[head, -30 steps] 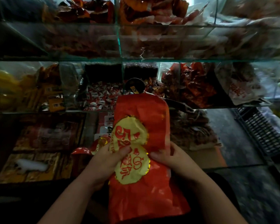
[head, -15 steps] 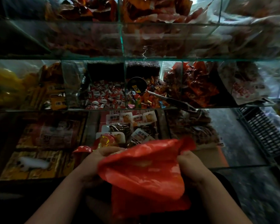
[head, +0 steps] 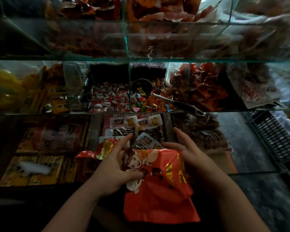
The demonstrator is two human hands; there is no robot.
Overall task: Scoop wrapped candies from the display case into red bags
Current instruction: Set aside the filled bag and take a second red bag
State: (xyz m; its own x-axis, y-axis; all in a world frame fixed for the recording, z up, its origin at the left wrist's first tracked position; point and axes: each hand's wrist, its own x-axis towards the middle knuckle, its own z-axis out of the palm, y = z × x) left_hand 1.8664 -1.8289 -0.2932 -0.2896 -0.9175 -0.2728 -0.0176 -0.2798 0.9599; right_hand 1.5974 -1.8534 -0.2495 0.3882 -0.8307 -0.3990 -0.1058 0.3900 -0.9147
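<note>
- Red plastic bag (head: 157, 190), printed with cartoon faces and gold characters, sits low and centre in front of the glass case (head: 126, 41), between the two hands.
- Left hand (head: 112, 168) pinches the bag's upper left edge, with the thumb pressed on the print and the index finger straight.
- Right hand (head: 186, 151) lies along the bag's upper right corner with its upper fingers straight. The lower fingers are hidden behind the plastic, so I cannot tell whether it grips.
- The hands are apart, with the bag's top between them.
- Metal scoop (head: 141, 87) lies on mixed candies (head: 151, 102) in a middle-shelf compartment, well apart from the bag.
- A second bag (head: 104, 148) shows just behind the left hand.
</note>
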